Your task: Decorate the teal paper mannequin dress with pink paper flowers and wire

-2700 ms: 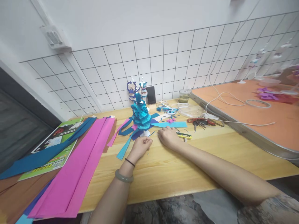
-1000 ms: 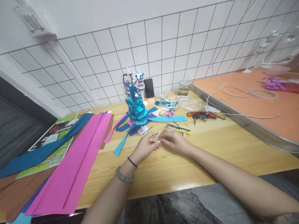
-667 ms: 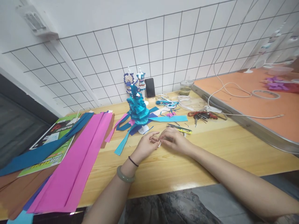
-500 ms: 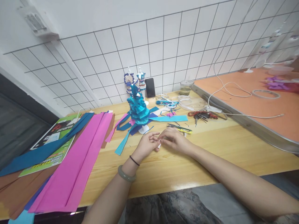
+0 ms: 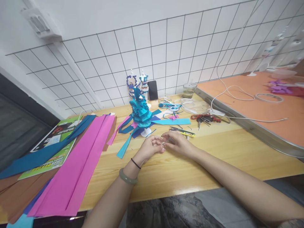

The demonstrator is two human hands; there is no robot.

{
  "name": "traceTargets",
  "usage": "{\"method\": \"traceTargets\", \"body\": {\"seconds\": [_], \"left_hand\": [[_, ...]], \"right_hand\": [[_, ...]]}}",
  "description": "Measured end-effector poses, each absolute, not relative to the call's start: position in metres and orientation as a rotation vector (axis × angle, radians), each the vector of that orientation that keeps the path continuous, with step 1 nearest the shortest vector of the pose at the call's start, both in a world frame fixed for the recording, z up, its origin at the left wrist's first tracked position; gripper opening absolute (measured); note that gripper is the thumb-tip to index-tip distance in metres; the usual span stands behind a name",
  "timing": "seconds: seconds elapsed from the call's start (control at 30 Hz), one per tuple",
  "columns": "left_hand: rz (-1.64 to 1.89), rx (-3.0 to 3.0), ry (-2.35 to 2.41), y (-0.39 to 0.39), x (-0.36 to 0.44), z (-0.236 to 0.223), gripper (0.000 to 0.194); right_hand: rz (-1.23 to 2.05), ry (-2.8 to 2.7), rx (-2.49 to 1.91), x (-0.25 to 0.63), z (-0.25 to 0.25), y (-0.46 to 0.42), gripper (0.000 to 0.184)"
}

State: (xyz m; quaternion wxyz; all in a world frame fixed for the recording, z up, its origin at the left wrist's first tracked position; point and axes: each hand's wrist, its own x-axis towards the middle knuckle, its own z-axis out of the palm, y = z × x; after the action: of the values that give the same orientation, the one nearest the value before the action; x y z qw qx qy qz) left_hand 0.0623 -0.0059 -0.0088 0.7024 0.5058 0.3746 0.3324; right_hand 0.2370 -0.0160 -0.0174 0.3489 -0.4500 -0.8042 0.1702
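My left hand (image 5: 149, 147) and my right hand (image 5: 178, 142) meet low over the table, fingertips pinched together. Between them is a small white piece (image 5: 162, 144), mostly hidden by the fingers; its kind is too small to make out. Just behind the hands, a little mannequin in a tiered turquoise paper dress (image 5: 141, 110) stands upright on a white round base (image 5: 146, 132). Yellow-handled thread snips (image 5: 182, 131) lie just beyond my right hand. A light blue paper strip (image 5: 171, 121) lies flat behind them.
Long pink paper strips (image 5: 78, 164) and a magazine (image 5: 51, 148) cover the left side. Two more small mannequins (image 5: 143, 83), a phone (image 5: 152, 90) and a glass jar (image 5: 189, 90) stand near the wall. Keys (image 5: 206, 118) and a white cable (image 5: 251, 117) lie right, beside an orange-topped table (image 5: 261, 104).
Earlier my hands were apart, the right lying by the snips. They have since come together around the small white piece. Over the last half second the fingers shift slightly, covering more of it.
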Motion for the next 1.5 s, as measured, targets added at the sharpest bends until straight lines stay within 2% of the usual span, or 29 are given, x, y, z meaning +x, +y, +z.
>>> {"method": "traceTargets", "body": {"seconds": [0.17, 0.53, 0.73, 0.97, 1.03, 1.1, 1.27, 1.37, 1.5], "left_hand": [[0.708, 1.188, 0.838, -0.006, 0.061, -0.01, 0.027], [0.685, 1.228, 0.783, -0.005, 0.058, -0.008, 0.022], [0.688, 1.169, 0.748, -0.003, 0.055, -0.009, 0.024], [0.696, 1.097, 0.769, -0.002, 0.053, -0.008, 0.033], [0.704, 1.09, 0.776, -0.002, 0.053, -0.007, 0.036], [0.717, 1.087, 0.782, -0.001, 0.052, -0.007, 0.038], [0.726, 1.084, 0.784, 0.0, 0.052, -0.008, 0.042], [0.725, 1.084, 0.787, 0.001, 0.052, -0.009, 0.043], [0.728, 1.087, 0.782, 0.001, 0.052, -0.01, 0.043]], "right_hand": [[0.46, -2.08, -1.18, 0.236, -0.016, -0.017, 0.026], [0.525, -2.085, -1.148, 0.237, -0.012, -0.018, 0.027], [0.776, -1.999, -1.096, 0.239, -0.009, -0.021, 0.032], [1.184, -1.521, -1.081, 0.243, -0.009, -0.012, 0.041], [1.115, -1.402, -1.185, 0.251, -0.008, -0.006, 0.04], [0.903, -1.412, -1.345, 0.264, -0.007, -0.001, 0.035], [0.24, -1.903, -1.716, 0.285, -0.007, 0.004, 0.019], [0.117, -2.104, -1.715, 0.285, -0.009, 0.003, 0.018], [0.083, -2.064, -1.784, 0.285, -0.01, 0.004, 0.022]]}}
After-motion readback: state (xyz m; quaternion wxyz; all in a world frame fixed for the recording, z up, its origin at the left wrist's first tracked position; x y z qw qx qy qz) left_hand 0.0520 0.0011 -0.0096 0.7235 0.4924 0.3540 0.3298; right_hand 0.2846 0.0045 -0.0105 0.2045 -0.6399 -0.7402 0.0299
